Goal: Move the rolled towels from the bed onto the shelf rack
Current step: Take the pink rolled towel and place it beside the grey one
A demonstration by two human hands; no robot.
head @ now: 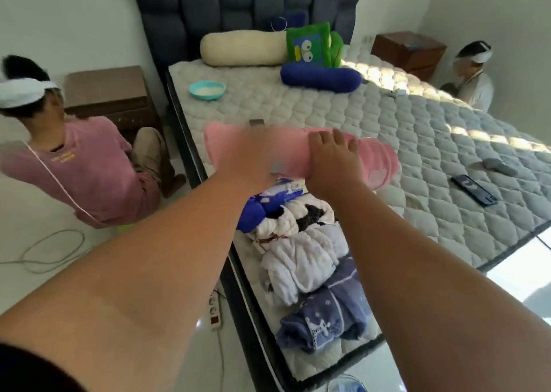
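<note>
A long pink rolled towel (375,160) lies across the near-left part of the bed (432,141). My left hand (256,156) rests on the roll's left half and looks blurred. My right hand (332,159) lies palm-down on its middle, fingers curled over the top. Whether either hand truly grips the roll is unclear. Nearer to me along the bed's edge sit more rolls: a blue one (253,212), a white one with black patches (298,215), a white fluffy one (301,263) and a lavender-blue one (325,317). No shelf rack is in view.
At the head of the bed lie a cream bolster (241,48), a green cushion (310,45), a blue bolster (320,77) and a teal bowl (207,90). A phone (474,189) lies at the right. One person (77,159) sits on the floor at left, another person (474,81) at far right. A power strip (215,311) lies below.
</note>
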